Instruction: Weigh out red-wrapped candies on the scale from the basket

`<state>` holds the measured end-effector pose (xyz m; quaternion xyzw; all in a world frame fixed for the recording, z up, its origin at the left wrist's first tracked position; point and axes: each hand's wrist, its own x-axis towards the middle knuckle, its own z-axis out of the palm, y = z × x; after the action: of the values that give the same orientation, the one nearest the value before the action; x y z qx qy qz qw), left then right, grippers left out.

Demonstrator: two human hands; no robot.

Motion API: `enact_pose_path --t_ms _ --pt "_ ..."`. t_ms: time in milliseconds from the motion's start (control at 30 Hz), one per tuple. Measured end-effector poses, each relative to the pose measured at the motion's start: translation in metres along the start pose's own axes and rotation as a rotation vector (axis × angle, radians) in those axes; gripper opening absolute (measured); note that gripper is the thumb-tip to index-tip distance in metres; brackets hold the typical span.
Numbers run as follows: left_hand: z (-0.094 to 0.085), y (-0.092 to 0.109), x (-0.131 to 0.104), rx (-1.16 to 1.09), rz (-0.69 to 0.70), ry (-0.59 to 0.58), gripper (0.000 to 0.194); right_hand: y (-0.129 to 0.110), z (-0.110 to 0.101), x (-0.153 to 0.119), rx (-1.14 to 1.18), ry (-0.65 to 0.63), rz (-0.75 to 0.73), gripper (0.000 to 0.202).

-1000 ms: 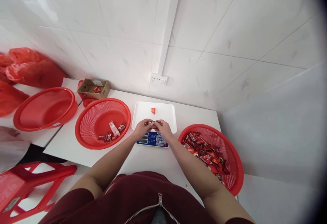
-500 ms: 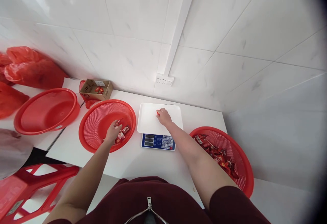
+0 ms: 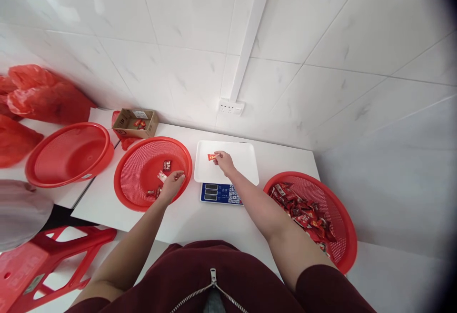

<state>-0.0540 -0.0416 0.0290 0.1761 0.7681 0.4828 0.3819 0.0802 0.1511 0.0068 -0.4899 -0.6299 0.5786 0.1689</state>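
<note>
My right hand (image 3: 224, 162) is closed on a small red wrapped candy (image 3: 212, 157), pinching its end over the white tray (image 3: 246, 165) of the scale. Below the tray shows the scale's blue keypad panel (image 3: 217, 193), partly covered by my right forearm. My left hand (image 3: 173, 186) is over the right side of a red mesh basket (image 3: 130, 175), its fingers curled together; what they hold, if anything, is too small to make out. Near that hand, a dark red wrapped candy (image 3: 167, 165) and a pale pink one (image 3: 162, 176) lie in the basket, with a few more partly under the wrist.
A second red basket (image 3: 342, 213) at right holds many red wrapped candies (image 3: 303, 213). Behind the left basket stands a cardboard box (image 3: 137, 129) with several red packets. Farther left are a red basin (image 3: 67, 156), red plastic bags (image 3: 50, 94) and a red stool (image 3: 43, 260).
My left hand has moved right, toward the basket's rim, uncovering candies there. My right hand has shifted slightly left in the tray, and its red candy now shows more fully.
</note>
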Motion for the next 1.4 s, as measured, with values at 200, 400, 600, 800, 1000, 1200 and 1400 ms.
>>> enact_pose_path --t_ms 200,400,600,800,1000,1200,1400 --pt "0.033 0.018 -0.022 -0.126 0.009 -0.232 0.048 0.003 0.011 -0.055 0.227 -0.192 -0.001 0.015" --pt "0.072 0.02 -0.038 -0.184 -0.007 -0.382 0.042 0.018 -0.012 -0.094 0.366 -0.253 -0.022 0.018" --pt "0.091 0.016 -0.053 -0.159 0.01 -0.457 0.035 0.038 -0.045 -0.111 0.381 -0.272 0.086 0.033" --pt "0.109 0.015 -0.076 -0.086 0.042 -0.443 0.03 0.056 -0.066 -0.131 0.24 -0.252 -0.042 0.022" --pt "0.114 0.013 -0.101 -0.095 -0.001 -0.417 0.037 0.06 -0.07 -0.15 0.043 -0.134 -0.33 0.013" --pt "0.105 0.013 -0.11 -0.127 -0.024 -0.423 0.045 0.054 -0.064 -0.16 -0.005 -0.119 -0.414 0.014" --pt "0.072 0.019 -0.084 -0.163 0.028 -0.259 0.048 0.054 -0.052 -0.161 0.152 -0.113 -0.23 0.023"
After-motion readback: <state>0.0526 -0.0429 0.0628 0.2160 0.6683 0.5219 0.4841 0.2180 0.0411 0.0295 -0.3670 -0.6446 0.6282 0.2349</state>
